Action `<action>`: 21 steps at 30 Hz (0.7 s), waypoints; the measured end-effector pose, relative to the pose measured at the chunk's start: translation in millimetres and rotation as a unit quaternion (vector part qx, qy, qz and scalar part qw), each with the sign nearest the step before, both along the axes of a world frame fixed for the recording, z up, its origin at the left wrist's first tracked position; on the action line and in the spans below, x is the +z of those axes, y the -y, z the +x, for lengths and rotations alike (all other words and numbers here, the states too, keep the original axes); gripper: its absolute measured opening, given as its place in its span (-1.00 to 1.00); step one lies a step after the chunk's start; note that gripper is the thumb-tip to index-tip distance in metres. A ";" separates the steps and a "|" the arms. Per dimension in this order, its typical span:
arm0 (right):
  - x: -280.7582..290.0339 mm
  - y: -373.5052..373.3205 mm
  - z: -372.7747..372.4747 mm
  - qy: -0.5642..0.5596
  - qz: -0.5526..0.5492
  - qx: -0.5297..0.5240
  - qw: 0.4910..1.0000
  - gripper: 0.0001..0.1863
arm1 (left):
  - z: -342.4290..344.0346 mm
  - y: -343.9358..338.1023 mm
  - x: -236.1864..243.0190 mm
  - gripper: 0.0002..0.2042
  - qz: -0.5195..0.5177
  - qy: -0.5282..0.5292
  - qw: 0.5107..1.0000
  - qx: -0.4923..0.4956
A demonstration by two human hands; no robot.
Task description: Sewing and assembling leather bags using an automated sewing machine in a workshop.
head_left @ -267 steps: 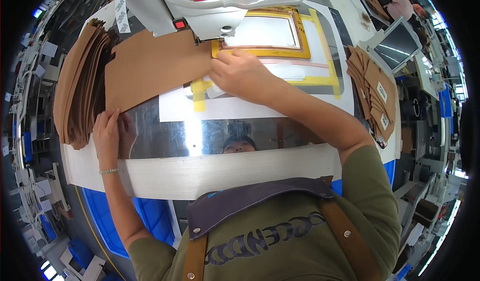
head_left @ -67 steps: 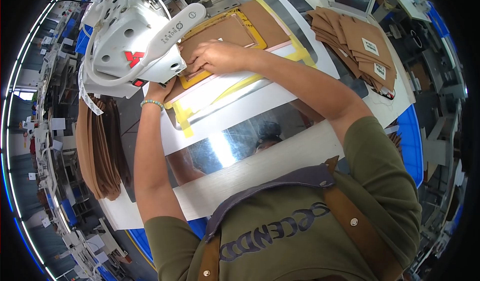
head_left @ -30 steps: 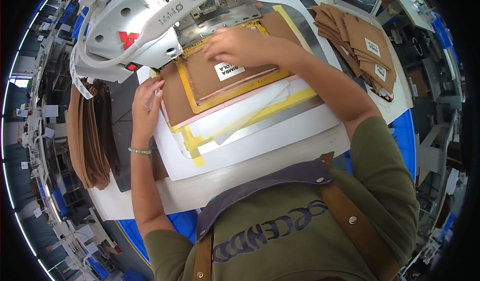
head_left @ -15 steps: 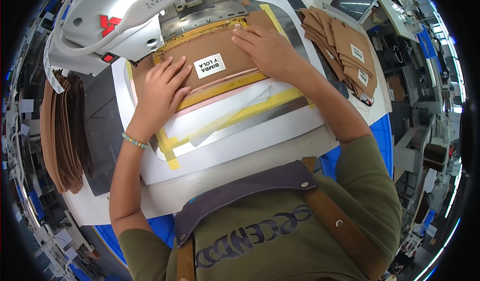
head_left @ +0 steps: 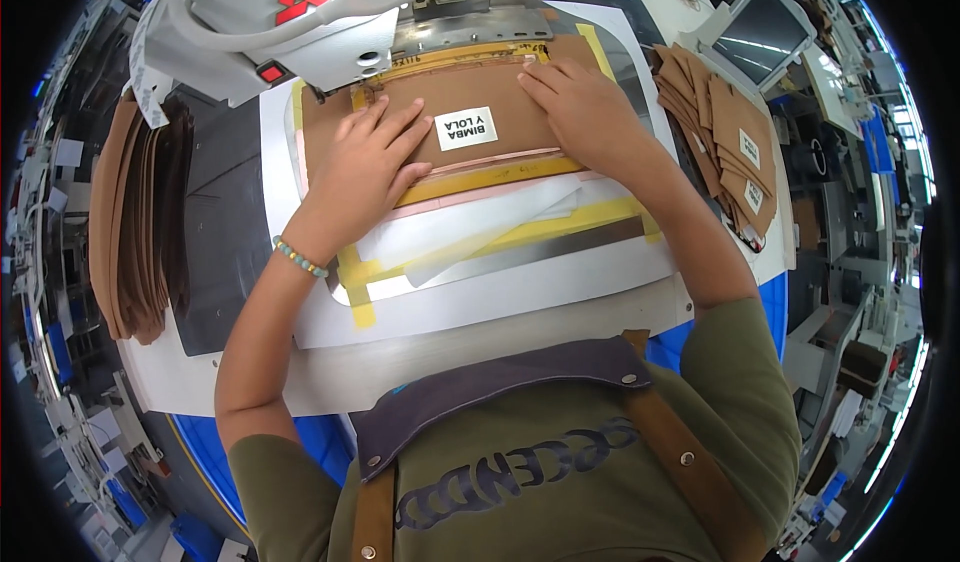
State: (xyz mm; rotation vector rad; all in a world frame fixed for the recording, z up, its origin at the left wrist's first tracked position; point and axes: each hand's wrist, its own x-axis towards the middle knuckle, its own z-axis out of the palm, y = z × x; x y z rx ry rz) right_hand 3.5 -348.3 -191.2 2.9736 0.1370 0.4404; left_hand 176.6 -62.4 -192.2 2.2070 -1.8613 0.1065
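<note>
Flat on a brown panel (head_left: 490,87) with a small white label (head_left: 466,128) lie both of my hands. My left hand (head_left: 365,167), fingers spread, rests on the panel's left part, just left of the label. On the far right part is my right hand (head_left: 590,112), its fingers stretched out and the fingertips near the panel's far edge. The panel sits within a flat template (head_left: 350,292) edged with yellow tape. A yellow strip (head_left: 490,180) runs along the panel's near edge, and thin white sheet material (head_left: 450,227) lies nearer to me.
A white sewing machine head (head_left: 290,37) with a metal clamp plate (head_left: 470,32) stands just beyond the panel. Brown pieces are stacked at the left (head_left: 135,222). At the right lies a pile of labelled brown pieces (head_left: 720,142), near a screen (head_left: 757,32).
The whole view has shifted, so the table and machine appear farther right in the picture. Both hands stay flat on the panel, in much the same places on it.
</note>
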 end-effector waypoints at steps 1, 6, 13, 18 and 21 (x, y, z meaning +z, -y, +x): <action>0.3 0.5 0.7 0.001 0.000 0.004 1.000 -0.50 | -1.1 0.9 -0.1 -0.50 0.002 0.002 1.000 0.003; 9.3 -4.6 2.5 -0.065 0.021 -0.027 0.997 -0.45 | -1.4 0.5 -3.0 -0.52 -0.003 0.009 1.000 0.015; 6.3 -7.2 7.0 -0.064 0.010 -0.015 0.998 -0.47 | -6.1 3.4 -4.0 -0.54 -0.024 0.028 0.999 0.037; 1.1 -14.5 17.0 -0.025 0.025 0.021 0.999 -0.51 | -6.0 5.9 -4.6 -0.56 -0.042 -0.012 0.998 0.037; -0.7 -17.5 23.3 -0.011 0.026 0.036 0.999 -0.54 | -5.6 6.9 -3.3 -0.57 -0.045 -0.014 0.998 0.039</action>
